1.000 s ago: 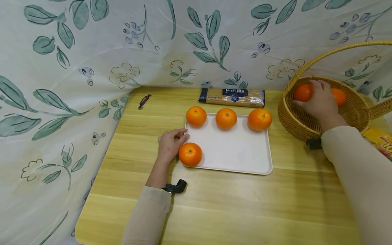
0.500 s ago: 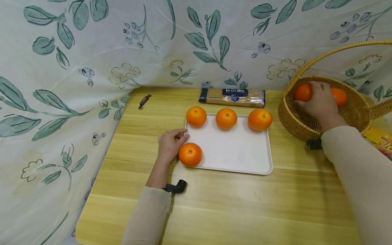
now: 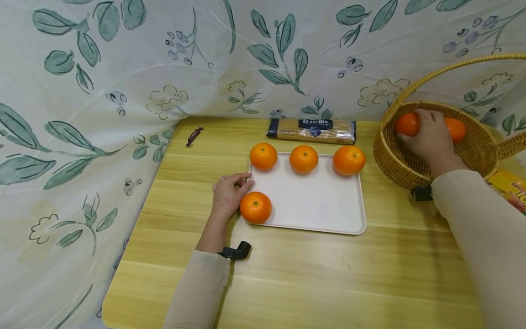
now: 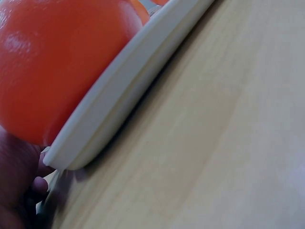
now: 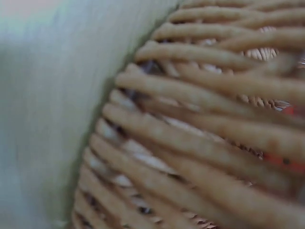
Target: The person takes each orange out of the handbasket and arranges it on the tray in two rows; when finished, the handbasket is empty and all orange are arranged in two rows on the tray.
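My right hand reaches into a wicker basket at the right and grips a red-orange fruit that looks like an orange. Another orange lies just beyond that hand. My left hand rests by the white tray, thumb and fingertips touching its left rim, loosely bent. Beside the left hand, one orange sits at the tray's near left corner. Three more oranges line its far edge: left, middle and right. The right wrist view shows basket weave and no hand.
Behind the tray lies a spaghetti packet. A wrapped candy is at the far left of the wooden table. A yellow package lies beside the basket, whose handle arches high. A patterned cloth hangs behind.
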A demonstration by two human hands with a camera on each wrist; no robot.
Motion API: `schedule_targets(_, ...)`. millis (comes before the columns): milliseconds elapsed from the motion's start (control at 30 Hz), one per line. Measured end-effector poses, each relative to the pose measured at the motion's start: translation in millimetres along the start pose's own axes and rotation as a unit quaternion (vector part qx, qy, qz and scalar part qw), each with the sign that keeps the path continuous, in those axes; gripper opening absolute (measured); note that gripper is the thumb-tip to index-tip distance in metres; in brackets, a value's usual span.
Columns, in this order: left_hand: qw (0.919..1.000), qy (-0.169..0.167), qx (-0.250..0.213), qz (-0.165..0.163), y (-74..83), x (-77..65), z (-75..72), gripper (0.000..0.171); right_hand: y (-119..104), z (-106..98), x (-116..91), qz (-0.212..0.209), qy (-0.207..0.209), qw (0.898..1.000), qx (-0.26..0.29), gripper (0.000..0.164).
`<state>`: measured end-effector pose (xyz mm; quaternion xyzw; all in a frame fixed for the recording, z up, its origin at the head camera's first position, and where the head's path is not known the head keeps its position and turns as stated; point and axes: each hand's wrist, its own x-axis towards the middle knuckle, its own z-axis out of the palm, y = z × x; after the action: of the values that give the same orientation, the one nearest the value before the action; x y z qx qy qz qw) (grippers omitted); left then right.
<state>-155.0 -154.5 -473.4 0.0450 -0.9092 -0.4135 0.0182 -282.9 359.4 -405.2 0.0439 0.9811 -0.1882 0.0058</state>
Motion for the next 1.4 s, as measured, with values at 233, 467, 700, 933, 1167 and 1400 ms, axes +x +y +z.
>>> schedule_targets(233, 1.0000, -0.002, 0.002, -0.007, -0.4, -0.4, 1.7, 0.029, 0, -3, -5, 0.005, 0.001, 1.000, 0.006, 0.086)
schedule_targets(467, 1.0000, -0.002, 0.000, -0.007, 0.2, -1.4, 0.5, 0.029, -6, -9, -15, -0.013, 0.026, 0.999, 0.013, 0.084)
schedule_targets(700, 1.0000, 0.002, -0.002, -0.004, -0.9, -1.5, -0.1, 0.029, -14, -17, -29, -0.019, 0.057, 0.998, 0.022, 0.083)
schedule_targets(933, 1.0000, 0.002, -0.003, -0.003, -0.8, -1.7, -0.4, 0.029, -22, -25, -47, -0.025, 0.084, 0.995, 0.047, 0.080)
schedule_targets(1167, 1.0000, 0.003, -0.001, -0.005, -0.8, -1.3, -0.1, 0.028, -25, -33, -65, -0.025, 0.089, 0.993, 0.067, 0.086)
schedule_targets(1400, 1.0000, 0.004, -0.001, 0.000, 0.0, -0.8, 0.1, 0.028, -30, -41, -84, -0.048, 0.106, 0.992, 0.054, 0.082)
